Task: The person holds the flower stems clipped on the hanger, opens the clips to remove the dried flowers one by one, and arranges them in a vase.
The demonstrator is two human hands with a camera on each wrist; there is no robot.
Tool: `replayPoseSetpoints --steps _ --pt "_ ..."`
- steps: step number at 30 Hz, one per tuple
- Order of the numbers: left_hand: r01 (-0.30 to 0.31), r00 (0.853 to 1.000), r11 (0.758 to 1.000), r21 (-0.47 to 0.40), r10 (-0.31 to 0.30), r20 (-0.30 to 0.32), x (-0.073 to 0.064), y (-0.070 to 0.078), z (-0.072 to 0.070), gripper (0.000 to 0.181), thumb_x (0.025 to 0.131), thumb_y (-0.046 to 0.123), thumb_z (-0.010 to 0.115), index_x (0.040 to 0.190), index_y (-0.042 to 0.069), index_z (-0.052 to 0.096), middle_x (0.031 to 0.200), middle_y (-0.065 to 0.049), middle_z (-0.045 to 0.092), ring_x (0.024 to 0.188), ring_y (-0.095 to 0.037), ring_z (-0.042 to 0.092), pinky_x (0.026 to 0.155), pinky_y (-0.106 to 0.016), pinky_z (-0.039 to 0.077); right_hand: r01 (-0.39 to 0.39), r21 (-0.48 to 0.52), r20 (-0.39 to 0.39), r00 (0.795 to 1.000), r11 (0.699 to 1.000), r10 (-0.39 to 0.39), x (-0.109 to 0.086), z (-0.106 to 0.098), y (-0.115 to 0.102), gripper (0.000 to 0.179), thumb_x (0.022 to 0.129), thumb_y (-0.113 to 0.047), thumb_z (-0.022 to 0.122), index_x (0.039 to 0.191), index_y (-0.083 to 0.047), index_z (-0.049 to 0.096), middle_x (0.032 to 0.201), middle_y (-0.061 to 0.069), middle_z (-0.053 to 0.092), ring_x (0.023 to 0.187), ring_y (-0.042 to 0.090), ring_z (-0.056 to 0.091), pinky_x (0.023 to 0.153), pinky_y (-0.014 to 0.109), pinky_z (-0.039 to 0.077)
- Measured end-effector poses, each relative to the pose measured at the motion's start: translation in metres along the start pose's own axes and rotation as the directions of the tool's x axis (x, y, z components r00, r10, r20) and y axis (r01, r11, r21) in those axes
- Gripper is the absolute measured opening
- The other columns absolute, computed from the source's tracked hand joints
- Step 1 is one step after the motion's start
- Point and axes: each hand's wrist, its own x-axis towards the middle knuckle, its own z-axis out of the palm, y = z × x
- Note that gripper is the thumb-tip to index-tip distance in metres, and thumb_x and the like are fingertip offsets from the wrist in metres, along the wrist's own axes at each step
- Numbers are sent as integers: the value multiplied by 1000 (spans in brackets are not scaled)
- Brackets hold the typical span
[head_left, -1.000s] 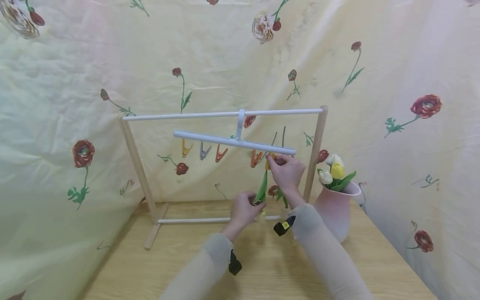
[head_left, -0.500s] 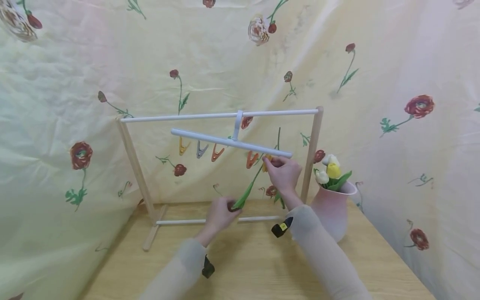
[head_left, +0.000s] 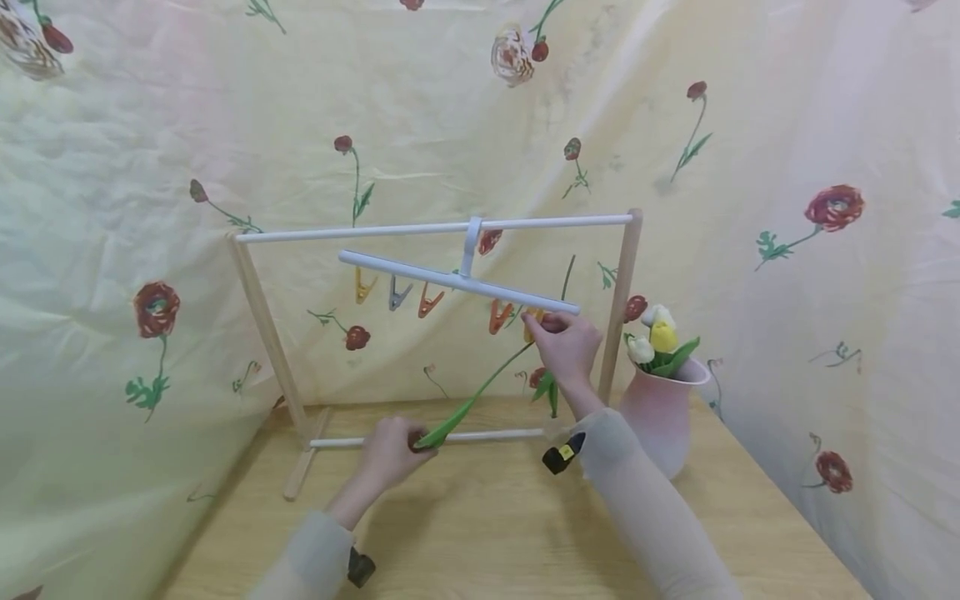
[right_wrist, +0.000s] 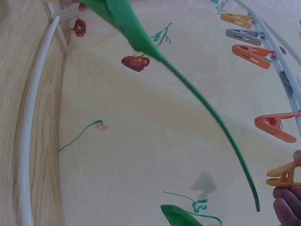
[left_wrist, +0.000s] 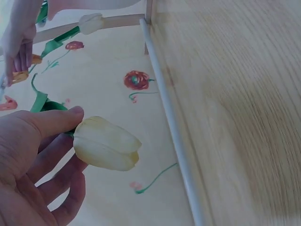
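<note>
My left hand (head_left: 388, 457) pinches an artificial tulip (left_wrist: 106, 145) just below its pale cream bloom, thumb on the green stem. The stem (right_wrist: 211, 110) runs up to the right; in the right wrist view its bare end lies beside the yellow clothespin (right_wrist: 281, 175), apart from it. My right hand (head_left: 570, 348) squeezes that clothespin between thumb and fingers at the low right end of the tilted pale-blue hanger (head_left: 405, 269). Behind the right hand a second white tulip (left_wrist: 89, 23) hangs bloom down, its stem top rising above the hanger.
The hanger hooks over the white top bar (head_left: 360, 232) of a wooden-legged rack. Yellow, grey and orange clothespins (head_left: 430, 300) hang along it. At right on the wooden table (head_left: 480, 533) stands a pink-white vase (head_left: 660, 417) with white and yellow tulips. Floral cloth surrounds the table.
My left hand has moved left and down with the tulip, drawing its stem away from the yellow clothespin. My right hand stays at the clothespin. The view has shifted slightly.
</note>
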Motion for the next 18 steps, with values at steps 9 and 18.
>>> replayPoseSetpoints --steps 9,18 --pt "-59 998 996 60 57 31 -26 0 -34 16 79 14 93 82 21 80 76 10 77 67 0 64 64 -26 55 -24 -1 4 1000 1000 24 -1 -1 2 39 87 -38 89 93 -1 81 90 15 82 78 29 81 62 8 49" --pt "-154 983 986 59 147 114 -34 -2 -43 13 80 12 92 88 17 83 79 6 80 67 1 69 64 -23 57 -10 49 -24 1000 999 11 -3 -5 2 41 87 -35 89 96 4 80 93 19 82 81 32 81 63 3 48"
